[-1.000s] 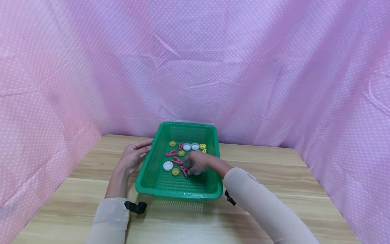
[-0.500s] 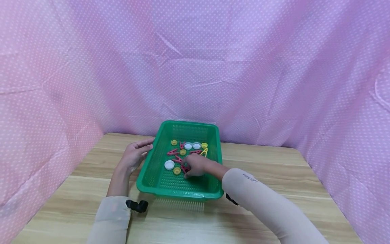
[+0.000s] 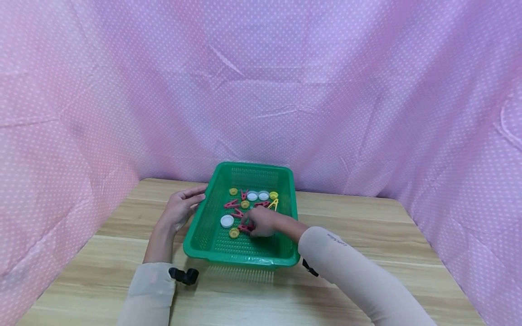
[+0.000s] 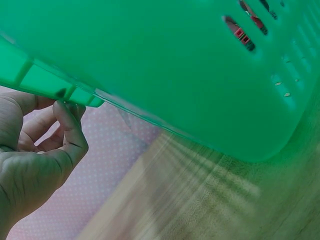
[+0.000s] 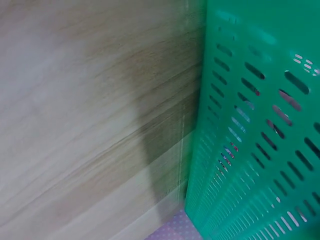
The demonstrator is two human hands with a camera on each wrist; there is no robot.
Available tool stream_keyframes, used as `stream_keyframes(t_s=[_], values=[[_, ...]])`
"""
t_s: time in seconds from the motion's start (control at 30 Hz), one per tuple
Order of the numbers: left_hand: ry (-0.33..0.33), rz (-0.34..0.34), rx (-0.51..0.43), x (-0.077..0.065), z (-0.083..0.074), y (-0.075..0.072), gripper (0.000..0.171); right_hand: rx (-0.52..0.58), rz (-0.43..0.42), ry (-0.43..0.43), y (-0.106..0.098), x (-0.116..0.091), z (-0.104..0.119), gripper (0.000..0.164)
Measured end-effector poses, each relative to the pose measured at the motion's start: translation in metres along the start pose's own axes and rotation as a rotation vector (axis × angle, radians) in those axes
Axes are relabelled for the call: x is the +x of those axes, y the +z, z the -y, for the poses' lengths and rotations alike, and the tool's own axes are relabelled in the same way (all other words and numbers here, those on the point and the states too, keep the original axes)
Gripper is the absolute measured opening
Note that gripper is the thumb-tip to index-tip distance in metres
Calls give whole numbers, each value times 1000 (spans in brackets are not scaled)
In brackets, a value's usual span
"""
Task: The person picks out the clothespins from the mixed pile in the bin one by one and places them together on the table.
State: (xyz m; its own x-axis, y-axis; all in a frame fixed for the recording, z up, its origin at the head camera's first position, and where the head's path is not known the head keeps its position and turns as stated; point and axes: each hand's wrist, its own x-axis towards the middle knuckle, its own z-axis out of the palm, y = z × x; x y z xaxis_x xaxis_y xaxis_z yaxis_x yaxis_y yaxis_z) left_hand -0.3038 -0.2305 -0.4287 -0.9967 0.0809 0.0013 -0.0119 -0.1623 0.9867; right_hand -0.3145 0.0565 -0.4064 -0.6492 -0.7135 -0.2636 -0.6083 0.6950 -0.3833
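The red clip (image 3: pixel 244 228) under my right hand (image 3: pixel 263 221) is small, of V shape, and lies on the floor of the green basket (image 3: pixel 240 259), in its near half. Just beside it is a yellow cap (image 3: pixel 234 232), round and shallow; a white cap (image 3: pixel 227 221), wider, lies a little further. Deeper in the basket I see more red clips, a yellow clip (image 3: pixel 274 204) and two pale caps side by side.

The basket is of plastic, its floor and walls full of holes. From above, the head view gives me its contents. The right wrist view shows instead its outer wall, with long slots in rows, and bits of red behind them. Only the left wrist view makes clear my left thumb (image 4: pixel 71 132), bent up against the rim.

My right forearm comes over the right wall in a beige sleeve (image 3: pixel 346 267), the hand turned down. Its fingers are bent at the clip; whether they pinch it, I cannot tell. My left hand (image 3: pixel 180 210) is outside the left wall, thumb and fingers clamped on the rim. The basket is on a wooden table (image 3: pixel 359 244), before a pink dotted cloth (image 3: pixel 261 90).
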Motion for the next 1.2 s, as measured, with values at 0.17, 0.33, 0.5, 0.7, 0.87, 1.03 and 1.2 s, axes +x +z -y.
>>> stream_keyframes(t_s=[0.17,0.33,0.5,0.7,0.87,1.03,1.2], values=[[7,10,-7,0,0,1,44,14,-3,-33,-2,-4,1,39],[8,8,-19,0,2,1,45,25,-20,-71,-2,-8,0,36],[2,17,-21,-2,4,2,47,37,-38,-103,-2,-11,0,33],[1,12,5,-4,5,1,48,16,-57,-153,-5,-14,2,32],[0,12,4,-5,5,1,50,-6,-70,-162,-11,-20,5,33],[0,11,-16,-6,5,2,51,-21,-88,-177,-19,-26,4,33],[1,14,-27,-8,4,3,51,-6,-110,-174,-25,-33,0,31]])
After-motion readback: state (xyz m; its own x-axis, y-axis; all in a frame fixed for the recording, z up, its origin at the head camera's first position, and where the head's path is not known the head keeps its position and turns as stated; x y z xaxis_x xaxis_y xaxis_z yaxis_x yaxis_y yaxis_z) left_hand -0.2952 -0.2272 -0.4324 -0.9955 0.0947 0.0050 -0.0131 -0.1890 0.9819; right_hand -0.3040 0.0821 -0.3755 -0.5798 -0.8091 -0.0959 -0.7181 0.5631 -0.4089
